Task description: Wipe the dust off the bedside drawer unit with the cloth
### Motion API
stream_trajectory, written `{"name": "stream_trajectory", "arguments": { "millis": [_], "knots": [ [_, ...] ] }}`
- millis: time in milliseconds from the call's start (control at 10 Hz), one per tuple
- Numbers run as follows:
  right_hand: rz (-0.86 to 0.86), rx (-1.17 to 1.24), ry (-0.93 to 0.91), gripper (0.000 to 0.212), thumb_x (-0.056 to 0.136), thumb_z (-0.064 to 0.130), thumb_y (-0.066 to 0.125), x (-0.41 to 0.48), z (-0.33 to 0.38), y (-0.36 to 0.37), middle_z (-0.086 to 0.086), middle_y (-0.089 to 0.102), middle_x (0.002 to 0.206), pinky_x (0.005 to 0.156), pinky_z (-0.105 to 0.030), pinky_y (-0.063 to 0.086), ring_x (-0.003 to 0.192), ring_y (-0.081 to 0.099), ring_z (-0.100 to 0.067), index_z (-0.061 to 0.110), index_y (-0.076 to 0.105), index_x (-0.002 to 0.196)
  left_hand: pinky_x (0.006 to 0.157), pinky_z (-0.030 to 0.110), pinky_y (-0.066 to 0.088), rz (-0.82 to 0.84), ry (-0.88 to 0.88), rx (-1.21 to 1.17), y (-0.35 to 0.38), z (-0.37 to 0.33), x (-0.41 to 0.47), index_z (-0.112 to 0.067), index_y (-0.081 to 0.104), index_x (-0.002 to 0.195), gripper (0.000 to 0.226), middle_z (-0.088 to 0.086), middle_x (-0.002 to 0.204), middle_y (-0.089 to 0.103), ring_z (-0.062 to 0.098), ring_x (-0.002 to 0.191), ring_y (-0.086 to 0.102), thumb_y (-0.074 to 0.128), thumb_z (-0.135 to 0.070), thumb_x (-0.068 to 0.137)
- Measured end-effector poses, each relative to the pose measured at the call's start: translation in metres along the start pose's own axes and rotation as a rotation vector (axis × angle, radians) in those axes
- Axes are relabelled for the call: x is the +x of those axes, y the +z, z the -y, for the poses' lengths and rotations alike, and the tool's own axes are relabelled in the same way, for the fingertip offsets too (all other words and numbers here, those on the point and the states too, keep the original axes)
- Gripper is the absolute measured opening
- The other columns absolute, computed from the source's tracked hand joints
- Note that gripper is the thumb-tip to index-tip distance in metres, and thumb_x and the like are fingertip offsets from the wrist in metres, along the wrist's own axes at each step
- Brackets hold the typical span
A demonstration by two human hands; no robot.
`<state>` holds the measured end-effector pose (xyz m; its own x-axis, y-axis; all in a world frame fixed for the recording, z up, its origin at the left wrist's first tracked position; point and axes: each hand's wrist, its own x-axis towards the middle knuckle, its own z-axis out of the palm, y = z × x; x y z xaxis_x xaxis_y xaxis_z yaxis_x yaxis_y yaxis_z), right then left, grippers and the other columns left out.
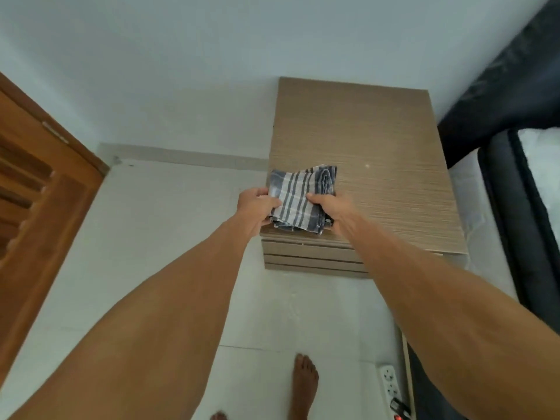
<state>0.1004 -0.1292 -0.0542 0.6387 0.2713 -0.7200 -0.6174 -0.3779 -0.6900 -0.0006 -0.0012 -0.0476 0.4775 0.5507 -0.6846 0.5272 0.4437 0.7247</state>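
Observation:
The bedside drawer unit [378,153] is light wood grain with a flat bare top and drawer fronts facing me. A folded blue-and-white striped cloth [300,197] lies at the unit's near left corner. My left hand [256,204] grips the cloth's left edge. My right hand [328,206] grips its right edge, thumb on top. Both arms reach forward from the bottom of the view.
A dark bed frame with a white mattress [521,183] stands right of the unit. A brown wooden door [39,189] is at the left. A white power strip [391,386] lies on the pale tiled floor at bottom right, near my bare foot [304,380].

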Motion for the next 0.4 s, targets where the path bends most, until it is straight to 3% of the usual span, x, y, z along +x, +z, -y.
{"name": "stream_trajectory", "arguments": {
  "millis": [100,200,300,400],
  "knots": [
    [-0.005,-0.028,-0.024,0.030,0.085,0.011,0.075,0.012,-0.004,-0.007,-0.008,0.069,0.098,0.056,-0.027,0.054,0.076,0.067,-0.017,0.009,0.058,0.111,0.079,0.039,0.059,-0.095,0.020,0.039,0.012,0.012,0.015,-0.019,0.060,0.087,0.025,0.009,0.102,0.069,0.023,0.087,0.068,0.070,0.004,0.081],
    [-0.006,-0.099,-0.056,0.042,0.076,0.024,0.083,0.024,-0.008,-0.009,-0.008,0.073,0.105,0.072,-0.037,0.060,0.085,0.071,-0.021,0.011,0.063,0.111,0.071,0.035,0.059,-0.155,0.026,0.086,0.019,0.018,0.020,-0.016,0.062,0.093,0.023,0.009,0.100,0.069,0.022,0.083,0.069,0.072,0.001,0.081],
    [-0.105,-0.325,-0.137,0.064,0.053,0.065,0.077,0.039,-0.020,-0.020,-0.002,0.075,0.090,0.073,-0.042,0.062,0.077,0.072,-0.021,0.019,0.068,0.095,0.066,0.032,0.058,-0.199,0.046,0.100,0.015,0.025,0.014,-0.012,0.063,0.104,0.027,0.009,0.100,0.069,0.022,0.083,0.068,0.077,-0.012,0.080],
    [-0.242,-0.580,-0.236,0.048,0.079,0.066,0.059,0.000,-0.028,-0.036,0.000,0.069,0.088,0.074,-0.040,0.057,0.078,0.066,-0.019,0.020,0.062,0.093,0.087,0.039,0.055,-0.348,0.088,0.253,-0.006,0.049,-0.020,-0.009,0.061,0.116,0.047,0.009,0.108,0.066,0.025,0.096,0.064,0.079,-0.031,0.078]
  ]
}}
